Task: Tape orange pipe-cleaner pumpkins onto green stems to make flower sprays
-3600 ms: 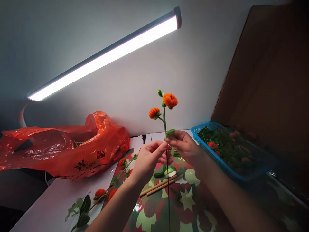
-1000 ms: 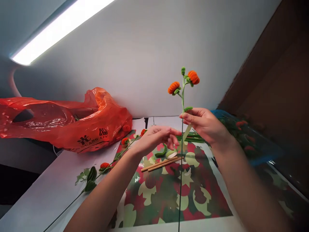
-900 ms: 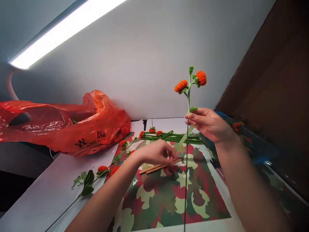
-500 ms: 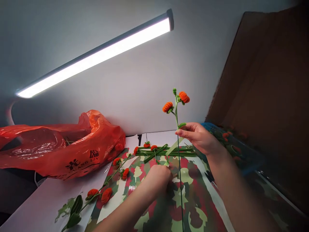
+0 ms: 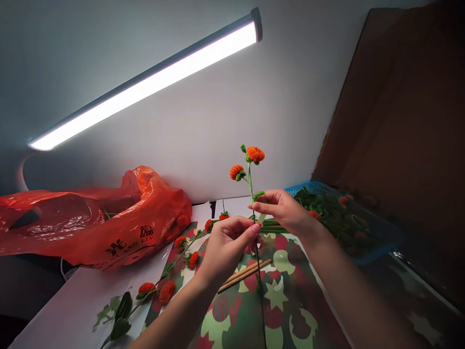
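A pipe-cleaner flower stem (image 5: pixel 250 179) stands upright, with two orange pumpkin-shaped heads, a green bud and a small green leaf on a long dark wire. My right hand (image 5: pixel 281 208) pinches it just under the leaf, thumb against fingertips. Right below, my left hand (image 5: pixel 230 242) has its thumb and fingers closed round the wire. Pale green tape (image 5: pixel 261 218) shows between the two hands; its far end is hidden. Lower on the wire, a small dark green piece (image 5: pixel 259 285) appears, too blurred to name. Two thin brown sticks (image 5: pixel 243 275) lie behind the wire on the patterned sheet (image 5: pixel 250 310).
Left stands a red plastic bag (image 5: pixel 145 228) beneath a lit bar lamp (image 5: pixel 152 82). A finished-looking orange-headed branch (image 5: pixel 156 283) lies left of my forearm. Green stems (image 5: pixel 272 226) lie behind my hands. A blue basket (image 5: pixel 378 242) of greenery and a cardboard panel (image 5: pixel 392 121) stand right.
My left hand has risen from the sheet to the wire just under my right hand, uncovering the brown sticks. The flower stem has shifted left and slightly down, tilting a little.
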Available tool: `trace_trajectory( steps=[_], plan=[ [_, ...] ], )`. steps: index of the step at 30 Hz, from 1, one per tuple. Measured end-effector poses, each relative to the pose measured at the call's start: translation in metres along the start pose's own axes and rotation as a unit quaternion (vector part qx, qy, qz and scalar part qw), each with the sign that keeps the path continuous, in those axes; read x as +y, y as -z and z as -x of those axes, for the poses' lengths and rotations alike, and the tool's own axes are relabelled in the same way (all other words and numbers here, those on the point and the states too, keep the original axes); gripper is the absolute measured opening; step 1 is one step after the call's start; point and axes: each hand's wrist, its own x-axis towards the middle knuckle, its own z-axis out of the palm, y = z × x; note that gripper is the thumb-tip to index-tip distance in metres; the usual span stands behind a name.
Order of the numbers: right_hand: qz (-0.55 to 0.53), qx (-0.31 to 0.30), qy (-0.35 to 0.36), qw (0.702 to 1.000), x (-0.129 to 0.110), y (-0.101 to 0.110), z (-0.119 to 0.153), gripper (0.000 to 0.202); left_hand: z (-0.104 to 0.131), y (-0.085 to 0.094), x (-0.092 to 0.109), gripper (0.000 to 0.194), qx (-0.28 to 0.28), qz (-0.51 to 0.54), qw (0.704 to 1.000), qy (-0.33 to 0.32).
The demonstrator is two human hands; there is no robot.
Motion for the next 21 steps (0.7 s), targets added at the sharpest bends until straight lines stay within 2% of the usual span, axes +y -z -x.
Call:
trace_trajectory(
  steps=[6,11,14,18,21],
  plan=[
    [-0.110,-0.057,0.000,0.992,0.008,0.002,-0.002,0.017,0.000,0.005,-0.007,0.015,-0.072,0.157,0.984,0.046],
    [-0.185,-0.087,-0.006,0.979,0.015,-0.010,-0.003,0.023,-0.003,0.006,-0.012,0.022,-0.099,0.194,0.974,0.058],
    [-0.178,-0.064,-0.014,0.982,0.019,-0.013,-0.005,0.018,-0.009,0.009,-0.015,0.026,-0.090,0.183,0.978,0.050],
    [-0.105,-0.005,0.001,0.995,0.018,-0.011,-0.007,0.011,-0.016,0.016,-0.018,0.028,-0.076,0.155,0.984,0.048],
    [-0.047,0.013,0.016,0.999,0.013,-0.009,-0.006,0.013,-0.018,0.019,-0.019,0.027,-0.070,0.145,0.986,0.049]
  ],
)
